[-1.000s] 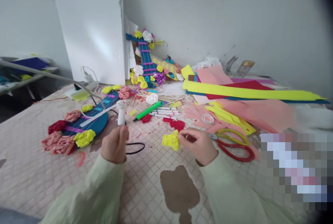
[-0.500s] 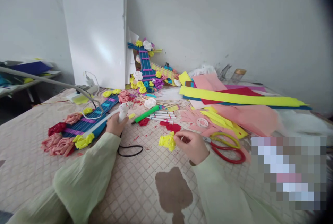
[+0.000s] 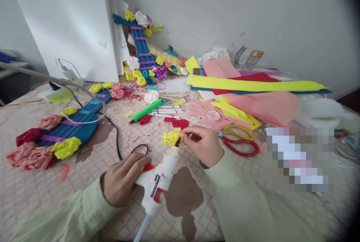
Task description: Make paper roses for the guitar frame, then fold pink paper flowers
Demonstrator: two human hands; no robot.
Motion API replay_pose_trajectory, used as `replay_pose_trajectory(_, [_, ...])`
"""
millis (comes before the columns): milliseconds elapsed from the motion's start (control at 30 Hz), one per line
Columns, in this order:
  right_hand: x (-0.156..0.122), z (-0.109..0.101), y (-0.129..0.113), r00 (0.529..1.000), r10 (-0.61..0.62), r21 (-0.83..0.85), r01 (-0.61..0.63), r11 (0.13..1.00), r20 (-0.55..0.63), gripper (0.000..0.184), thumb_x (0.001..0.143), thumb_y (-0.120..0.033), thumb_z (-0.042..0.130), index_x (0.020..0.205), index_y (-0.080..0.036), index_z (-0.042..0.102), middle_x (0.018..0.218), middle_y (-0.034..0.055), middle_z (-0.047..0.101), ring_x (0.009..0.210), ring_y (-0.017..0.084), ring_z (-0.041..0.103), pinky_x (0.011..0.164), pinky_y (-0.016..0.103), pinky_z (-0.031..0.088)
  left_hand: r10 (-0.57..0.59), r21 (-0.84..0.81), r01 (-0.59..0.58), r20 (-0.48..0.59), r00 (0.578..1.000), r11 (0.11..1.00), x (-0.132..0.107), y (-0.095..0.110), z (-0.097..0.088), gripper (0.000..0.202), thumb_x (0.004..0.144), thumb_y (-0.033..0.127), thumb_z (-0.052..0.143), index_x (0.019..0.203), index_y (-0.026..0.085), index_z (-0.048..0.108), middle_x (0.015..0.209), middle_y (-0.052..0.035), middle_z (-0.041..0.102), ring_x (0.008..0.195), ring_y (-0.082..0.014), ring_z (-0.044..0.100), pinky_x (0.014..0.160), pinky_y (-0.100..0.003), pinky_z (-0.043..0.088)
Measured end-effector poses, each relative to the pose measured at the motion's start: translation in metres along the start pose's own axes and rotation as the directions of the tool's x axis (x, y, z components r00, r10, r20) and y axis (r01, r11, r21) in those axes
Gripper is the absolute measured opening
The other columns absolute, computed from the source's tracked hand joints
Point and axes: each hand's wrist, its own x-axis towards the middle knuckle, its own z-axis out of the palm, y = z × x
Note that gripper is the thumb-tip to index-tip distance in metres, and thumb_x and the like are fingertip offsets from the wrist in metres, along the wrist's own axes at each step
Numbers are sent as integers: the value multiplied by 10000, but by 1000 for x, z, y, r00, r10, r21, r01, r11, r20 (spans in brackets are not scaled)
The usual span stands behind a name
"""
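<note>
My left hand [image 3: 123, 178] is wrapped round a white hot glue gun [image 3: 157, 178] with a red trigger, a small red light and a glue stick out of its rear. Its nozzle points up at a yellow crepe paper flower [image 3: 170, 137]. Between thumb and fingers, my right hand [image 3: 204, 142] pinches that flower at its right side. Nozzle and flower are very close; whether they touch I cannot tell. At the left lies a blue paper guitar [image 3: 87, 122] with purple and light blue strips, edged with pink, red and yellow paper flowers.
Scissors [image 3: 242, 146] with red and yellow handles lie right of my right hand. Beyond are a green marker [image 3: 147, 111], several pens, a white tape roll [image 3: 213, 115] and crepe paper strips [image 3: 253, 83]. A white board [image 3: 64, 21] leans on the wall. Cables cross the left side.
My left hand has brought the glue gun from beside the blue guitar towards me and right, its nozzle now at the yellow flower. My right hand keeps its pinch. The view has shifted.
</note>
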Motion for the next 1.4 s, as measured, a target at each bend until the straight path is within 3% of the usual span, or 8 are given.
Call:
replay_pose_trajectory(600, [0, 1, 0, 1000, -17, -29, 17, 999, 6, 104, 680, -164, 550, 656, -170, 650, 616, 1, 635, 523, 100, 513, 495, 203, 408, -58, 46, 55, 67, 996, 997, -3, -5, 5, 288, 718, 162, 340, 989, 178, 435, 878, -79, 570, 745, -159, 576, 578, -229, 452])
replay_pose_trajectory(1400, [0, 1, 2, 1000, -30, -43, 30, 999, -5, 105, 683, -166, 553, 654, -174, 654, 632, 2, 647, 546, 106, 539, 501, 202, 420, -81, 23, 80, 61, 995, 997, 2, 0, 7, 270, 693, 144, 345, 945, 179, 437, 837, -68, 570, 702, -156, 569, 558, -233, 431])
